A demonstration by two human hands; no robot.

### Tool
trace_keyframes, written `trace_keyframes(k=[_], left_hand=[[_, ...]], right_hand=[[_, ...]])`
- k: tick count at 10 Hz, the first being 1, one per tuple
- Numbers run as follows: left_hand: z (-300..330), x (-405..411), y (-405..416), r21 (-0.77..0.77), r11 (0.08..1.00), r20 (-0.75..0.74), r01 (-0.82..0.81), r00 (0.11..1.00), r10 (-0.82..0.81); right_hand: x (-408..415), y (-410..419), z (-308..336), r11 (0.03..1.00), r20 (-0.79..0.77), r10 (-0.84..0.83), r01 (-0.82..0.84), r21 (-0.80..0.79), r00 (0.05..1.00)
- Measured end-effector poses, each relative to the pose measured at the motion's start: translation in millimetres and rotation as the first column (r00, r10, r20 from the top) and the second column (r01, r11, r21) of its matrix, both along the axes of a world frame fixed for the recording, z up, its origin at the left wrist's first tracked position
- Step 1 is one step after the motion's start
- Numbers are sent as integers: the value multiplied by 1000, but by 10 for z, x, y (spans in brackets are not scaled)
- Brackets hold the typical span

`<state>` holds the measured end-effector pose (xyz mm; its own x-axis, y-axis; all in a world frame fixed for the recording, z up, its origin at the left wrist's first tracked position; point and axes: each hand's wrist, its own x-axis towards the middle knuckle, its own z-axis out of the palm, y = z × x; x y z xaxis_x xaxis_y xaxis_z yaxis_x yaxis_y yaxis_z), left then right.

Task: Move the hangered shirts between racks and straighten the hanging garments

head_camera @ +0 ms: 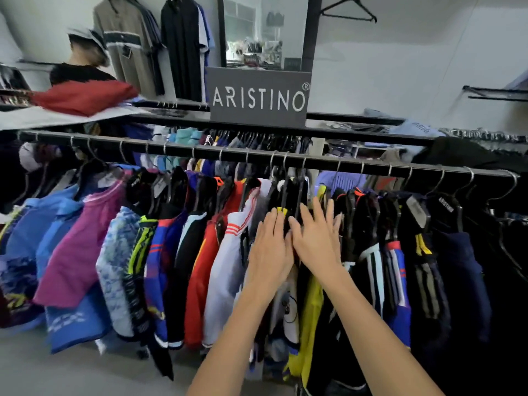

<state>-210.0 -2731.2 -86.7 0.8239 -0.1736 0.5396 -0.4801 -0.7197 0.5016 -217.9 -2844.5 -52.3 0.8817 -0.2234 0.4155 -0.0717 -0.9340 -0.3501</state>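
Shop wall behind; black rail (177,148) holds hangered shirts (217,252). We see left hand (268,252) & right hand (317,241), fingers straight, pressed on dark shirts mid-rail, gripping nothing.

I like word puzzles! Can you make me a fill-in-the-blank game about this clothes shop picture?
1. The grey sign above the rail reads ____.
2. The left hand and right hand press flat on the hanging ____.
3. A folded ____ garment lies on the shelf at upper left.

Missing words: ARISTINO; shirts; red
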Motion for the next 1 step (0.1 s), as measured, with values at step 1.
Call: trace_keyframes(k=[1], left_hand=[[68,83,490,36,997,104,-63,993,59]], right_hand=[[54,263,118,999,184,13,-19,31,983]])
